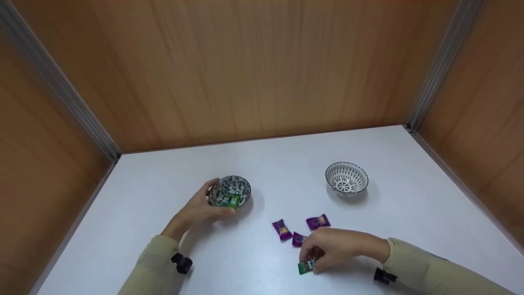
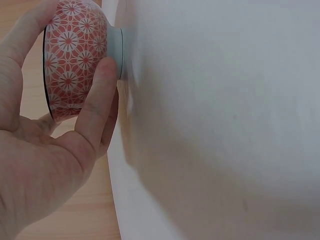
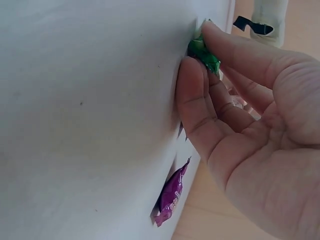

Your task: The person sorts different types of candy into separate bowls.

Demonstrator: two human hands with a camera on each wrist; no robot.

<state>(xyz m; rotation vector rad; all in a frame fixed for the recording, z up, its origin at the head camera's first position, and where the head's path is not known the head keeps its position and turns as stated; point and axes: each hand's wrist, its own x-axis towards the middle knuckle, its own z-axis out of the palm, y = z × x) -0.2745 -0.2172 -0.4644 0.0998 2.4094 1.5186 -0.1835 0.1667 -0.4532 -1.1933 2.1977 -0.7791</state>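
Note:
My left hand (image 1: 204, 207) grips a small bowl (image 1: 223, 186) by its side, thumb near the rim. Green wrapped candies (image 1: 233, 200) lie inside it. The left wrist view shows the bowl's red outer wall (image 2: 75, 60) with white flower patterns and a pale foot. At the front right, my right hand (image 1: 333, 246) pinches a green wrapped candy (image 1: 303, 268) between thumb and fingers, close over the table. In the right wrist view the same green candy (image 3: 205, 54) sits between the fingertips. Just beyond that hand lie three purple wrapped candies (image 1: 282, 230), one partly hidden by the fingers.
A second bowl (image 1: 347, 178), white with dark dashes inside, stands farther back on the right of the white table (image 1: 282, 172). Wooden panels (image 1: 262, 69) enclose the table at the back and both sides, with grey metal strips (image 1: 446, 61) in the corners.

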